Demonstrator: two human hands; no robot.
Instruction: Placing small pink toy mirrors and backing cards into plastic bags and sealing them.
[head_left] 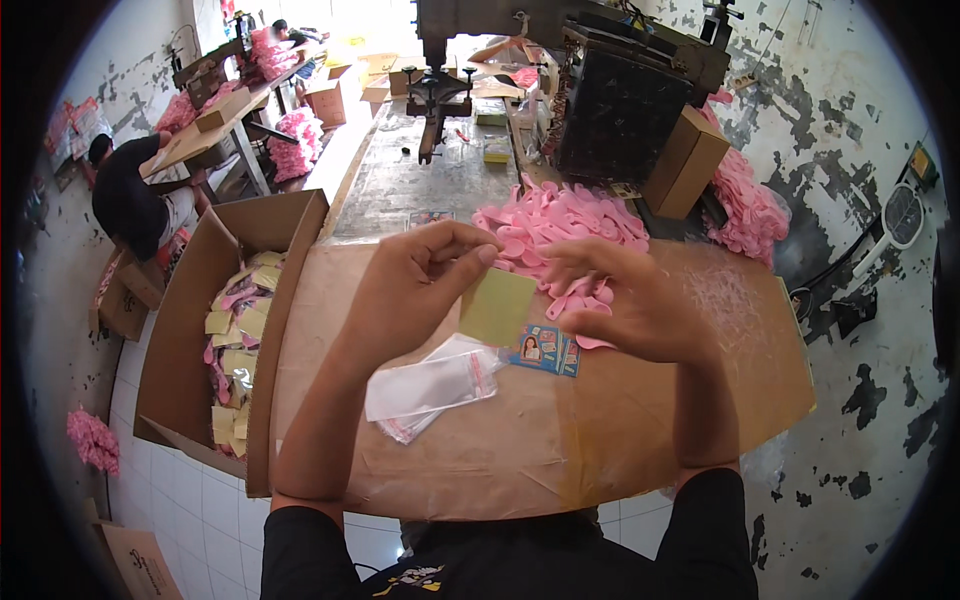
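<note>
Work surface: a broad sheet of brown cardboard (560, 450), matt and creased, laid over a grey table (400, 185). At its left edge stands an open cardboard box (190, 330) holding finished packets of yellow cards and pink pieces. Behind the hands lies a heap of pink plastic spoons (560, 225), smooth and rounded, which blocks the way to the dark metal machine (620, 110) at the rear. Left hand (415, 290): fingers curled, thumb and forefinger pinching the upper corner of a flat, square yellow card (497, 307) held above the sheet. Right hand (625, 300): loosely cupped over pink spoons just beside the card; its grip cannot be told. Below lie clear, glossy plastic bags (430, 385) and small printed cards (545, 350).
</note>
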